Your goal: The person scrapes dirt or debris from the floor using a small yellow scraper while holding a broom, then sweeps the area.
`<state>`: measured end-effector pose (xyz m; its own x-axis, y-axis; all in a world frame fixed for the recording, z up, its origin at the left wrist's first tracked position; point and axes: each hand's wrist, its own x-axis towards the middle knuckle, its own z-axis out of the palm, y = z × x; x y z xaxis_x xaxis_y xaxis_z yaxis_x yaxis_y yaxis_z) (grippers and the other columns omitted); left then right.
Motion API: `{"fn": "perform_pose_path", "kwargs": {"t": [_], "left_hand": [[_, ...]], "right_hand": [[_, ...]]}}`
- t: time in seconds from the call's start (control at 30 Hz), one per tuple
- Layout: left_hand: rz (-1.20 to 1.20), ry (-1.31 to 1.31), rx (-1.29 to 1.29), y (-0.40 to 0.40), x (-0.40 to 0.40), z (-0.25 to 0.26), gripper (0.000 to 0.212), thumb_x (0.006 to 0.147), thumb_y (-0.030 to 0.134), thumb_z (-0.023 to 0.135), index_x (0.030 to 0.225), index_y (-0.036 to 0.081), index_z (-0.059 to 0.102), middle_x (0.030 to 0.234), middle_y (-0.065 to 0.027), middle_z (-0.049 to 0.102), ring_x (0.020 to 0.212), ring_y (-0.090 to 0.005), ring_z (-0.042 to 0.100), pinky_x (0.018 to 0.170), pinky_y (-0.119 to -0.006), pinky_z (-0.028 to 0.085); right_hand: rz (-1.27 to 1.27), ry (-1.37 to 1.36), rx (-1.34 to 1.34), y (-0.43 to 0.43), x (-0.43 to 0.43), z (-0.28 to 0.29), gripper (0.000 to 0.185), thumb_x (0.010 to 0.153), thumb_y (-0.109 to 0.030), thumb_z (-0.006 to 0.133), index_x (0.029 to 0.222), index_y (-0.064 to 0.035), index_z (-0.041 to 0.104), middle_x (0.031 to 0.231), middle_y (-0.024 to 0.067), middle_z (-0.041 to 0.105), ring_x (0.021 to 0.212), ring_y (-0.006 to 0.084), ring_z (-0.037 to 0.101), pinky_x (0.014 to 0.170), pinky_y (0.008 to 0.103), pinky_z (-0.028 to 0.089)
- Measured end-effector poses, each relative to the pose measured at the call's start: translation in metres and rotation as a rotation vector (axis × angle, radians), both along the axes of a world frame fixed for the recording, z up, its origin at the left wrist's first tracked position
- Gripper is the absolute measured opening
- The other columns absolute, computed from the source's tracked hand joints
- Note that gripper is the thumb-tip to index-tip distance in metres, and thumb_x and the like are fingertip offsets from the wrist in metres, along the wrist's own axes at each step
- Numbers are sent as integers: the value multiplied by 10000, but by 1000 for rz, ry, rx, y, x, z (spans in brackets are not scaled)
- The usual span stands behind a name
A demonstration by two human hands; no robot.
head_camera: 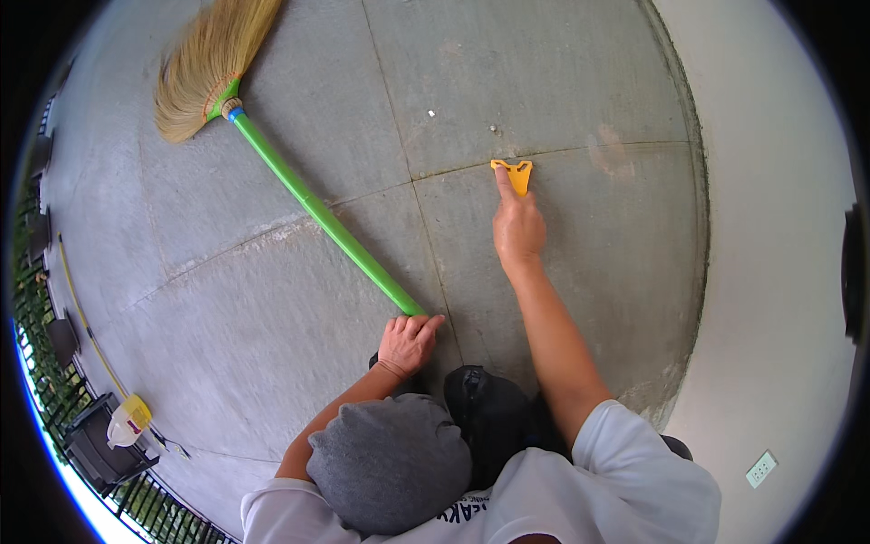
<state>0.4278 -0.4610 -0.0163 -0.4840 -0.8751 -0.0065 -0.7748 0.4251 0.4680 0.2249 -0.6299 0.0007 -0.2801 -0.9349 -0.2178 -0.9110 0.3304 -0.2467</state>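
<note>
My right hand (519, 228) grips a yellow plastic scraper (520, 178) on the grey concrete floor (462, 224), its index finger stretched along the tool. The scraper's wide end lies at a joint line between floor sections. Just beyond it are a small pale lump (493, 128) and a white fragment (431, 113). My left hand (408, 343) is at the near end of a green broom handle (340, 234), its fingers curled over it; whether they grip it cannot be told. The handle slants up left to the straw broom head (211, 68), which lies on the floor.
A pale wall (754, 272) with a power outlet (762, 469) borders the floor at right. Along the left are a black railing (163, 503), dark planters (62, 340), a yellow pole (85, 319) and a plastic jug with yellow liquid (129, 420). My knees are close below my hands.
</note>
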Motion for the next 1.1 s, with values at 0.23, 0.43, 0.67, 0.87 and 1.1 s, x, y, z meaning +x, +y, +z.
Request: {"fn": "perform_pose_path", "kwargs": {"t": [0.23, 0.43, 0.67, 0.87, 1.1], "left_hand": [[-21, 42, -14, -3, -4, 0, 390, 731, 123, 595, 1105, 210, 529, 919, -2, 474, 781, -199, 481, 680, -341, 382], [2, 41, -4, -1, 2, 2, 383, 734, 126, 597, 1103, 207, 531, 909, -2, 480, 795, -196, 487, 677, -344, 383], [-2, 30, 19, -4, -6, 3, 386, 730, 125, 602, 1101, 208, 533, 906, -4, 481, 785, -203, 487, 673, -343, 386], [1, 16, -14, -3, -2, 2, 391, 725, 120, 599, 1100, 205, 533, 908, -5, 479, 784, -206, 486, 673, -343, 388], [-3, 24, -20, -6, -5, -2, 387, 727, 125, 599, 1100, 206, 534, 906, -1, 475, 790, -202, 485, 674, -344, 389]], "right_hand": [[-111, -151, -118, -88, -28, 18, 376, 898, -148, 397, 1267, -187, 459, 931, 201, 602, 840, 340, 606, 710, 423, 485], [-145, -152, -123, 26, -32, 14, 353, 893, -133, 426, 1239, -161, 487, 857, 187, 596, 778, 344, 600, 671, 415, 476], [-32, 40, -130, 14, -27, -3, 435, 827, -86, 530, 1243, -208, 498, 767, 182, 577, 704, 340, 597, 596, 412, 484], [-41, 2, -58, 29, -23, -3, 456, 820, -74, 531, 1253, -210, 486, 790, 189, 588, 707, 339, 604, 612, 424, 491], [-118, 25, -139, -28, -31, -4, 444, 825, -75, 535, 1242, -223, 501, 787, 187, 596, 694, 335, 606, 619, 430, 494]]}}
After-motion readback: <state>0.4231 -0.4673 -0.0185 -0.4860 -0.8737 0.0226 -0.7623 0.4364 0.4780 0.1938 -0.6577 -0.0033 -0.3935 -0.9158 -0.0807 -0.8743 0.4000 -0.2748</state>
